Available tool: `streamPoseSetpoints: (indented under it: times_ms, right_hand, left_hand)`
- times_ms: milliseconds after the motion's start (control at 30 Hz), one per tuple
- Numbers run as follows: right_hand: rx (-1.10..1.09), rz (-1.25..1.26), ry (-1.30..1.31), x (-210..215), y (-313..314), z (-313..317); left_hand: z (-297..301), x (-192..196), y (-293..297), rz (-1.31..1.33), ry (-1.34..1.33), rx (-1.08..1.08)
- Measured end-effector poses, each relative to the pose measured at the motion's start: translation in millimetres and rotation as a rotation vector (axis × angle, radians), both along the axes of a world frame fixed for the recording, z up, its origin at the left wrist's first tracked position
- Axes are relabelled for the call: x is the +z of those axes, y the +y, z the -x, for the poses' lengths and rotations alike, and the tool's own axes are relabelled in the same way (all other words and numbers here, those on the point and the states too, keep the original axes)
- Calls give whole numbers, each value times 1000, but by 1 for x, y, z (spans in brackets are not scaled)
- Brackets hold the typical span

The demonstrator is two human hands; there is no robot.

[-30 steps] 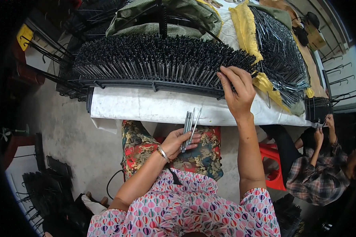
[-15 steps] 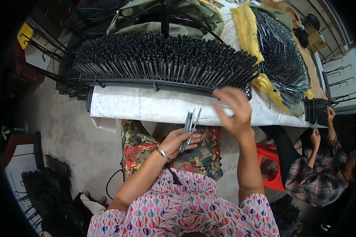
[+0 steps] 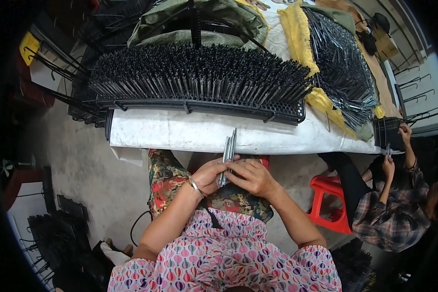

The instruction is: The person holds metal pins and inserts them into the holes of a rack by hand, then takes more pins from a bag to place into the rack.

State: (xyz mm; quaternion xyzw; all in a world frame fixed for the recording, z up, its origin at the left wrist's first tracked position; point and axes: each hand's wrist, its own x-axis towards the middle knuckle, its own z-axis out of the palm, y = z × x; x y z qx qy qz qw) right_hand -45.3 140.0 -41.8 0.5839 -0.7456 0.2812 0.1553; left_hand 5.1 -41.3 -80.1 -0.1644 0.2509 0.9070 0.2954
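My left hand is closed round a small bundle of thin, shiny metal rods. The rods stand nearly upright over my lap, their upper ends reaching in front of the table's edge. From the other side, my right hand meets the bundle, its fingers bent and pinching at the rods beside my left fingers. Beyond my hands, a long black perforated rack lies on the table, densely filled with upright dark rods. Some holes at its right end show bare.
A white cloth covers the table. At the right lies a yellow-edged sack of loose metal rods. Behind the rack is a green sack. A red stool and a co-worker in a plaid shirt, holding rods, are at the right.
My right hand has come down from beside the rack's right end to the bundle in my left hand. The rods now sit closer together.
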Motion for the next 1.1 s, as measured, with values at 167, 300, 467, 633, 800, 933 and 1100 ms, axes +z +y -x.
streamPoseSetpoints:
  times_ms: [167, 300, 467, 633, 800, 933, 1100]
  right_hand:
    - [-8, 57, 67, 9, 6, 7]
    - [-174, 306, -115, 40, 20, 24]
    - [-566, 696, -492, 94, 41, 65]
    - [-511, 754, -522, 96, 54, 117]
    - [-498, 625, -528, 86, 44, 137]
    - [-463, 645, -554, 85, 40, 139]
    - [-503, 681, -628, 79, 39, 141]
  left_hand:
    - [-1, -1, -3, -127, -3, 15]
    - [4, 28, 8, 17, -39, 17]
    - [0, 33, 16, 133, -11, -87]
    - [1, 24, 22, 233, -100, -23]
    - [4, 27, 17, 172, -89, -3]
    - [3, 26, 15, 162, -121, -13]
    - [2, 15, 11, 45, -153, 28]
